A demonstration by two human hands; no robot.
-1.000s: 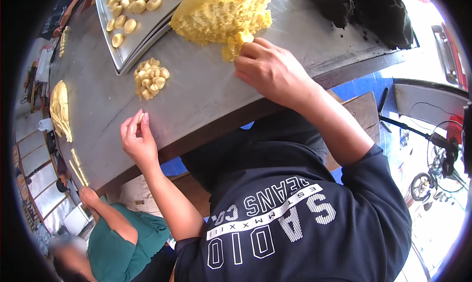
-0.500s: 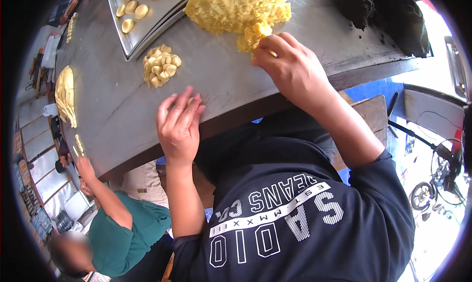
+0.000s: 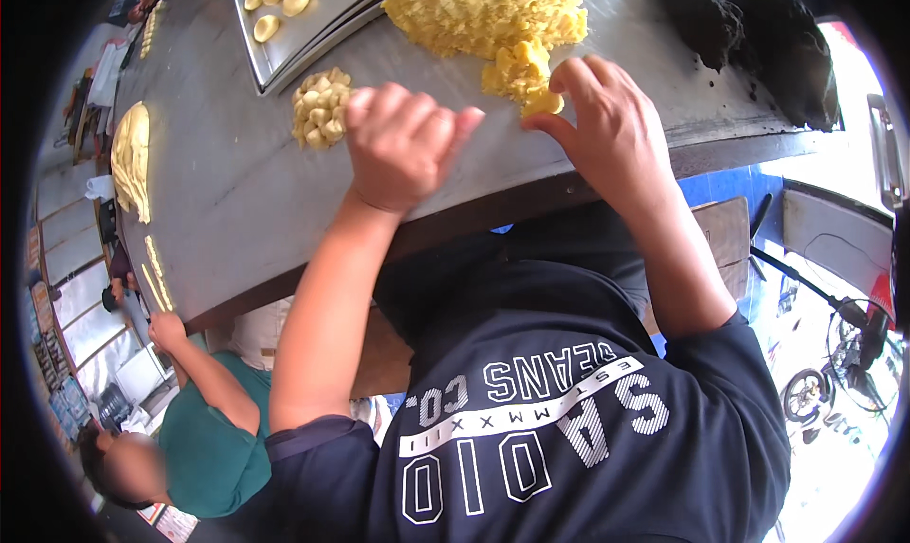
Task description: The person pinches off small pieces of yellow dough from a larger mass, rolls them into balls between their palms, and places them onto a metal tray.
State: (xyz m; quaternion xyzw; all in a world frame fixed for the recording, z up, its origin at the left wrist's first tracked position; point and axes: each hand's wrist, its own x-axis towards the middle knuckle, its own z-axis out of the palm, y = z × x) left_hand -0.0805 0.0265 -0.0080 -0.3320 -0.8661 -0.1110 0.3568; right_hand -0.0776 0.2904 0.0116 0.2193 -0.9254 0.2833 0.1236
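My left hand, blurred, curls closed just right of a small pile of pale dough pieces on the grey table; its contents are hidden. My right hand has thumb and index apart, curved beside a small crumbly lump at the near edge of a big yellow dough-like mound. Behind the small pile, a metal tray holds several pale rounds, atop other trays.
At right lies a black crumpled mass. Along the far left are a dough slab and thin dough strips. A co-worker in green works at lower left; a wooden seat stands below the table's edge.
My left hand has risen and moved rightward toward the small pile, curling up. My right hand's thumb and finger have parted at the yellow lump. The view has shifted slightly.
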